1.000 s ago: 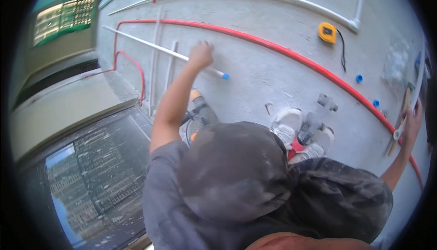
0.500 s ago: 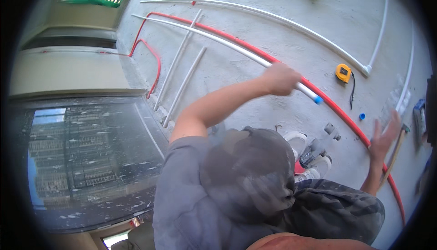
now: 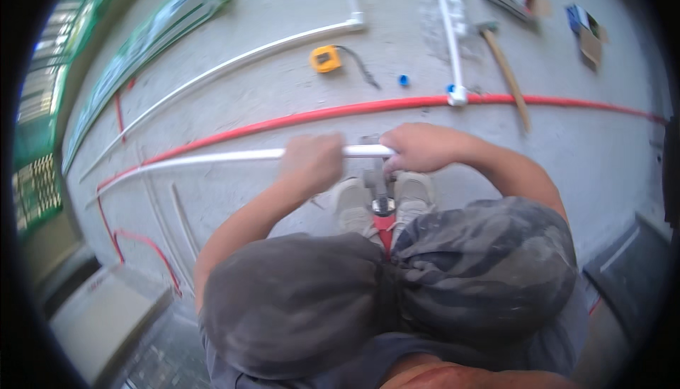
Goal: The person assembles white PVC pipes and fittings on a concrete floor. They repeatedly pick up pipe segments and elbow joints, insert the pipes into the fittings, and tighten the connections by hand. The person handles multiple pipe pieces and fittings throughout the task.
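Note:
A long white plastic pipe [image 3: 234, 156] runs in from the far left, held low above the concrete floor in front of me. My left hand [image 3: 310, 165] is closed round it a little way back from its near end. At that end, the fingers of my right hand [image 3: 423, 147] are closed on the pipe's tip and cover it. Below the pipe, between my shoes, stands a tool with a red handle [image 3: 384, 232] and a grey metal upper part, partly hidden by the pipe. Just beyond my hands a red pipe [image 3: 333, 111] crosses the floor.
Beyond the red pipe lie a yellow tape measure [image 3: 326, 59], a blue ring-like piece [image 3: 404, 80] and a wooden-handled hammer [image 3: 507, 70]. A white pipe with an end fitting [image 3: 457, 96] lies near the hammer. Open cardboard boxes [image 3: 589, 45] sit far right. Loose white pipes [image 3: 183, 219] lie left.
My view has swung to the right. My right hand, empty and apart before, has come to the pipe's end. The blue piece on that end no longer shows there.

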### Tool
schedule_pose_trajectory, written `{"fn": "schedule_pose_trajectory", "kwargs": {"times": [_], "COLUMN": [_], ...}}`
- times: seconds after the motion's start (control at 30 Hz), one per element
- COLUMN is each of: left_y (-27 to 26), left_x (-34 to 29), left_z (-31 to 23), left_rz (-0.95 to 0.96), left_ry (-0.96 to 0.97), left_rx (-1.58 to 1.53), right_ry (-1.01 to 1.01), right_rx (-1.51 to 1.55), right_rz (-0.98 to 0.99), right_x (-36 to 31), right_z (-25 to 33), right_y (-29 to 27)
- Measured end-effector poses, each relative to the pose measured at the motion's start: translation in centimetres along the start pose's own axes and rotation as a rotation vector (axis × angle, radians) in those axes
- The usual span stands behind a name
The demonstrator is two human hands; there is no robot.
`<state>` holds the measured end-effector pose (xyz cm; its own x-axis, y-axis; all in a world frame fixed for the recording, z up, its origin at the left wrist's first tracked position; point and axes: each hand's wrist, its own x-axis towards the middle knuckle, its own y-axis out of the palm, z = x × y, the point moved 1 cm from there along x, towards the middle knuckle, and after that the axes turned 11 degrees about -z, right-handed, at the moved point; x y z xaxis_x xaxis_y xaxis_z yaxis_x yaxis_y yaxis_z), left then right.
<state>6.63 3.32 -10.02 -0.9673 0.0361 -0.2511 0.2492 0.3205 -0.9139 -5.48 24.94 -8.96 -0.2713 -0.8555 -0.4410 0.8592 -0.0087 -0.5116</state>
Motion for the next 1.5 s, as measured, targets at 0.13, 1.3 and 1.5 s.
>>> {"fn": "schedule_pose_trajectory", "kwargs": {"times": [0.13, 1.3, 1.5], "left_y": [-0.9, -9.0, -7.6], "left_x": [-1.1, -6.2, -6.7], "left_z": [5.7, 6.6, 6.0], "left_rz": [-0.232, -0.868, -0.762], "left_ry": [-0.073, 0.183, 0.048], "left_rx": [0.249, 0.205, 0.112], "right_ry": [0.261, -0.216, -0.660], "right_rx": [0.036, 0.940, 1.092], "right_rz": [-0.188, -1.051, -0.420], "right_x": [-4.5, -7.3, -5.3], "right_z": [-9.1, -6.0, 4.7], "right_y": [1.1, 1.5, -4.4]}}
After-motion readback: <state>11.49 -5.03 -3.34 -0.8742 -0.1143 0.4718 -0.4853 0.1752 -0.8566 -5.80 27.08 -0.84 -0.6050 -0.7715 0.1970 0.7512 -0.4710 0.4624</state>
